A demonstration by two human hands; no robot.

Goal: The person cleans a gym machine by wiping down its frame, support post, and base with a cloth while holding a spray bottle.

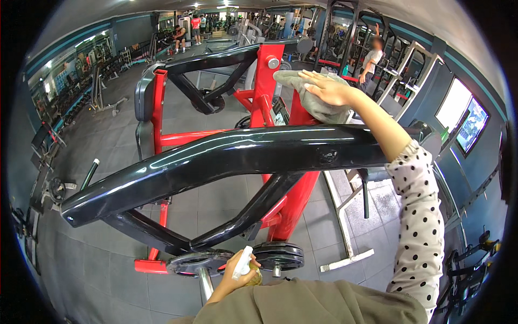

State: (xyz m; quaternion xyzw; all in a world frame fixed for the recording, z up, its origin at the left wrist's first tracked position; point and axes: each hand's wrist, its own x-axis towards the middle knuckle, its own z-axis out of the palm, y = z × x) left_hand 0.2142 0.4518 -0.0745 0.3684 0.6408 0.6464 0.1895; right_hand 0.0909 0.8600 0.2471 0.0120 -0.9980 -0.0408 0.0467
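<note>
My right hand (330, 89) lies flat on a grey-green cloth (323, 109), which drapes over the top of a red steel upright (297, 107) of a plate-loaded gym machine. In front of that upright runs the machine's glossy black lever arm (243, 148), with my right forearm reaching across it. Low and close to my body, my left hand (238, 271) grips a spray bottle (244, 263) with a white trigger head and yellowish liquid. The bottle's lower part is partly hidden by my hand and clothing. Black weight plates (279, 255) sit on pegs beside the bottle.
A second black lever arm (214, 54) and a padded backrest (144, 97) stand beyond. A white steel frame (348, 235) rests on the tiled floor at right. One person (371, 60) stands at the back right; other people (196, 28) are far off among gym equipment.
</note>
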